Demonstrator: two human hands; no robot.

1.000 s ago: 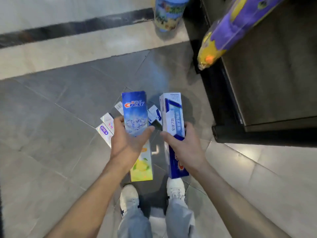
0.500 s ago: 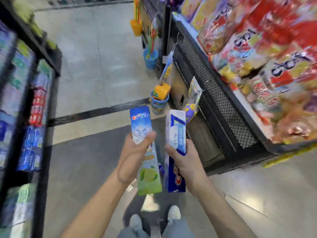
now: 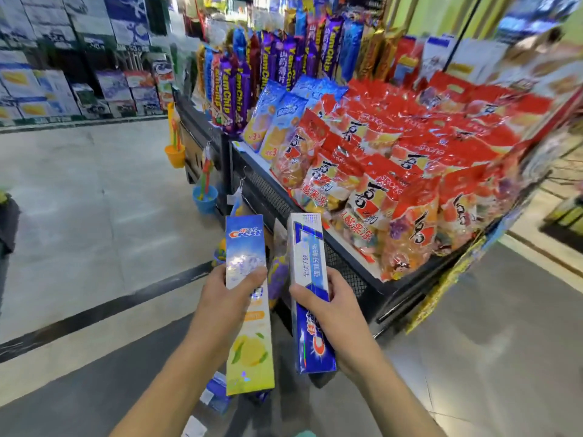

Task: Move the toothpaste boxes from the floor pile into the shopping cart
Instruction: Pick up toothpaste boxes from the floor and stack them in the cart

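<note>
I've risen from the floor pile; left hand (image 3: pixel 225 299) grips the Crest box (image 3: pixel 247 298), right hand (image 3: pixel 331 305) grips the blue box (image 3: pixel 310 263) (cart unseen).

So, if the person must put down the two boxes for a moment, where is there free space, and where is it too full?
Free: the pale floor left of the display stand, and the grey floor on its right. Crowded: the stand is packed with red snack bags, and more toothpaste boxes lie on the floor under the left hand. The right hand holds the other box.
</note>
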